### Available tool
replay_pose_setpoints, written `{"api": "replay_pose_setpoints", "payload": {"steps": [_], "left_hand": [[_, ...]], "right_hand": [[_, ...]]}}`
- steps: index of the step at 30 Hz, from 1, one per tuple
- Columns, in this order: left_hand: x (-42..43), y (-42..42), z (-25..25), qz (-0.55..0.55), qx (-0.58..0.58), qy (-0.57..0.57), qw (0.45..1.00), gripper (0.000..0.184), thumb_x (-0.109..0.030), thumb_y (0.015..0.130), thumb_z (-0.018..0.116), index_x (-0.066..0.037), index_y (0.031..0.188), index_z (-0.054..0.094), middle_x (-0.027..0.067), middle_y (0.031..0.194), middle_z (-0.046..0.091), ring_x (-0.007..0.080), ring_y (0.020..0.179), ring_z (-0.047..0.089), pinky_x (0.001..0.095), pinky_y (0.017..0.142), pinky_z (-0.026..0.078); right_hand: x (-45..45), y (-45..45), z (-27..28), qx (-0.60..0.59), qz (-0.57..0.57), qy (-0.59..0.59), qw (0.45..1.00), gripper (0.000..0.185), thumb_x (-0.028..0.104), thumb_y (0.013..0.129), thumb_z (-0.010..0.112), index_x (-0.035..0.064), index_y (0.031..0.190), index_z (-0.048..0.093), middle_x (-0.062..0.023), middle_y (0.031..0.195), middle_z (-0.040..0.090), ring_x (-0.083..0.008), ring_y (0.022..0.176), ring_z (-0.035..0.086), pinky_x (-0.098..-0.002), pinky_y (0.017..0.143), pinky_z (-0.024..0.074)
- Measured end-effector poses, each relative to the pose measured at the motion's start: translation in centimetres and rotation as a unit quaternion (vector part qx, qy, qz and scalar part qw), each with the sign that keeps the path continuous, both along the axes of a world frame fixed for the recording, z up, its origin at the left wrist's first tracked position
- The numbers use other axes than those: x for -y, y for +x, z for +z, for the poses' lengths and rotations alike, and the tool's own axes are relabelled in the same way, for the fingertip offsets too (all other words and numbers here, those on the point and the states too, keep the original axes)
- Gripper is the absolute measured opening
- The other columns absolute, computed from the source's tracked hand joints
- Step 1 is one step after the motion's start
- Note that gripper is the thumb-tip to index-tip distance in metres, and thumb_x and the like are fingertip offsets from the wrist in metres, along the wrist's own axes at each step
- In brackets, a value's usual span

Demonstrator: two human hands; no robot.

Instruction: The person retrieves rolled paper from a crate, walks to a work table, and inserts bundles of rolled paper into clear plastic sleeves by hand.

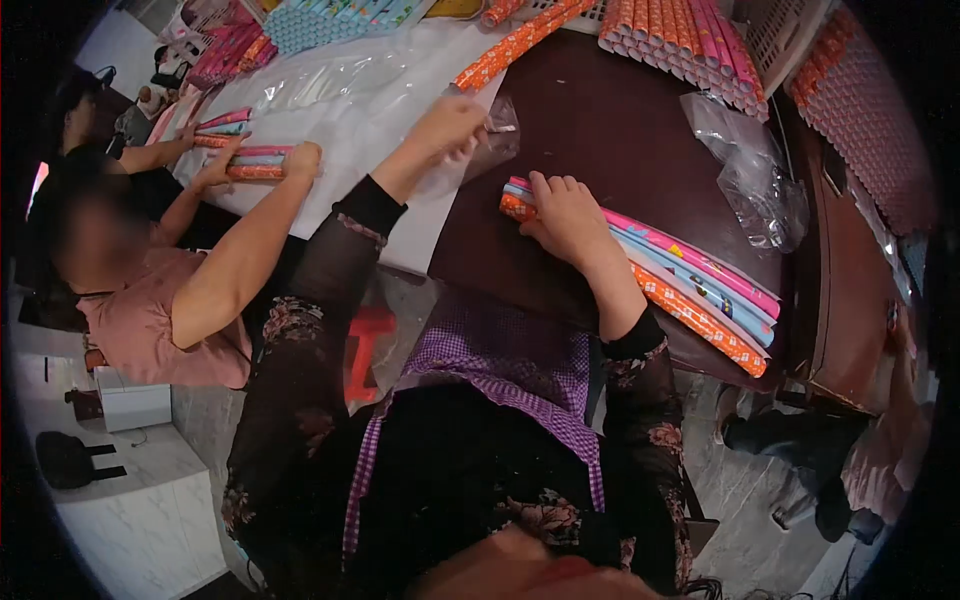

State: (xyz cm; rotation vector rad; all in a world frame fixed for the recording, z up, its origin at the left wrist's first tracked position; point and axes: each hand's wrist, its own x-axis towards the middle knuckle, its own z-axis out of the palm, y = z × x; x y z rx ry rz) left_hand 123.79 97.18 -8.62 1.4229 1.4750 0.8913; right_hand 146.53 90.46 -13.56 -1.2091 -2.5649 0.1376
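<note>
Closing over the left end of a bundle of patterned rolls (690, 280), the right hand (570, 215) grasped it with the fingers across the top and the thumb on the near side. The bundle lay aslant on the dark counter (590, 110), pink at the back, light blue in the middle and orange in front, its other end close to the near right edge. The left hand (452, 130) had its fingers curled at a clear plastic bag (503, 130), though whether it pinched the plastic could not be told; a long orange roll (520, 45) ended just beside its knuckles. White sheeting (420, 220) spread to the left. At the far side was a stack of orange and pink rolls (680, 50), with a crumpled plastic wrapper (755, 190) near it. On the left, a co-worker's hands (303, 160) held another bundle (262, 163) over the white sheeting
</note>
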Motion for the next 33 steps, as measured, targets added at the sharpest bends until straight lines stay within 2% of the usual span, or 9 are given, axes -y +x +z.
{"api": "replay_pose_setpoints", "payload": {"steps": [3, 7, 11, 14, 15, 16, 18, 23, 33], "left_hand": [[-2.8, -3.7, 7.2, 0.053, 0.048, 0.23, 0.971, 0.025, -0.027, 0.088, 0.06, -0.002, 0.089, 0.064, 0.0069, 0.081, 0.068, 0.0147, 0.063, 0.064, 0.0259, 0.05, 0.047], [-0.9, -4.1, 20.4, 0.17, -0.073, 0.642, 0.745, 0.024, -0.026, 0.088, 0.062, -0.002, 0.091, 0.065, 0.008, 0.083, 0.068, 0.0175, 0.066, 0.064, 0.0276, 0.057, 0.048], [0.0, -0.6, 20.8, 0.081, -0.196, 0.743, 0.635, 0.024, -0.026, 0.086, 0.066, -0.003, 0.093, 0.066, 0.0096, 0.082, 0.067, 0.0207, 0.07, 0.064, 0.031, 0.062, 0.049], [-2.1, 0.0, 11.2, -0.015, -0.27, 0.636, 0.723, 0.024, -0.026, 0.085, 0.069, -0.004, 0.094, 0.067, 0.0109, 0.081, 0.066, 0.0232, 0.072, 0.065, 0.0336, 0.065, 0.049], [-1.4, 0.2, 6.4, 0.001, -0.26, 0.471, 0.843, 0.025, -0.026, 0.085, 0.068, -0.003, 0.095, 0.069, 0.0104, 0.084, 0.068, 0.0232, 0.077, 0.065, 0.0319, 0.07, 0.05], [-1.9, 0.2, 1.7, -0.006, -0.235, 0.346, 0.908, 0.021, -0.023, 0.085, 0.058, -0.006, 0.09, 0.068, 0.0161, 0.088, 0.066, 0.0345, 0.086, 0.064, 0.0409, 0.075, 0.049], [-0.2, 0.3, -3.5, -0.021, -0.23, 0.188, 0.955, 0.021, -0.021, 0.085, 0.057, -0.005, 0.09, 0.07, 0.0176, 0.095, 0.066, 0.0346, 0.091, 0.063, 0.0415, 0.078, 0.049], [1.2, 0.6, -7.9, -0.027, -0.227, 0.196, 0.954, 0.024, -0.021, 0.084, 0.059, -0.002, 0.094, 0.07, 0.019, 0.095, 0.067, 0.0341, 0.091, 0.064, 0.0397, 0.079, 0.05], [2.6, 1.8, -7.6, -0.028, -0.256, 0.205, 0.944, 0.022, -0.021, 0.081, 0.068, 0.0, 0.086, 0.065, 0.0188, 0.083, 0.065, 0.0349, 0.079, 0.064, 0.0417, 0.069, 0.049]], "right_hand": [[0.0, 0.1, 0.3, 0.008, 0.009, -0.009, 1.0, 0.066, 0.029, 0.073, 0.076, 0.0014, 0.125, 0.048, -0.0158, 0.102, 0.06, -0.0315, 0.099, 0.055, -0.0401, 0.09, 0.0438], [0.0, 0.3, 0.1, -0.026, 0.027, 0.005, 0.999, 0.062, 0.028, 0.072, 0.076, 0.0019, 0.121, 0.049, -0.0149, 0.101, 0.06, -0.0309, 0.098, 0.055, -0.0404, 0.089, 0.0444], [0.0, 0.1, 0.2, -0.016, 0.013, 0.001, 1.0, 0.057, 0.027, 0.073, 0.076, 0.0023, 0.118, 0.05, -0.0142, 0.1, 0.06, -0.0308, 0.097, 0.055, -0.0404, 0.088, 0.0448], [0.3, -0.1, 0.1, -0.012, 0.012, 0.01, 1.0, 0.056, 0.027, 0.074, 0.075, 0.0025, 0.118, 0.05, -0.014, 0.1, 0.059, -0.0306, 0.097, 0.055, -0.0401, 0.087, 0.0448], [0.3, 0.0, 0.2, -0.012, 0.008, 0.014, 1.0, 0.055, 0.027, 0.074, 0.075, 0.0027, 0.117, 0.05, -0.0139, 0.1, 0.059, -0.0305, 0.097, 0.055, -0.0399, 0.087, 0.0449], [0.1, 0.1, 0.3, -0.014, 0.002, 0.014, 1.0, 0.055, 0.027, 0.074, 0.075, 0.0027, 0.117, 0.05, -0.0139, 0.1, 0.059, -0.0305, 0.097, 0.055, -0.0399, 0.087, 0.0449], [0.0, 0.1, 0.2, 0.006, 0.014, 0.004, 1.0, 0.054, 0.026, 0.074, 0.075, 0.0031, 0.117, 0.051, -0.0139, 0.1, 0.059, -0.0308, 0.097, 0.055, -0.0401, 0.087, 0.0448], [-0.2, 0.1, 0.1, -0.016, 0.024, 0.014, 0.999, 0.045, 0.027, 0.076, 0.074, 0.0027, 0.108, 0.053, -0.0148, 0.1, 0.061, -0.0301, 0.099, 0.057, -0.0389, 0.088, 0.0451], [0.2, 0.5, 1.1, -0.055, 0.031, 0.059, 0.996, 0.049, 0.026, 0.075, 0.075, 0.0023, 0.112, 0.053, -0.014, 0.099, 0.06, -0.0299, 0.096, 0.057, -0.0392, 0.086, 0.0458]]}}
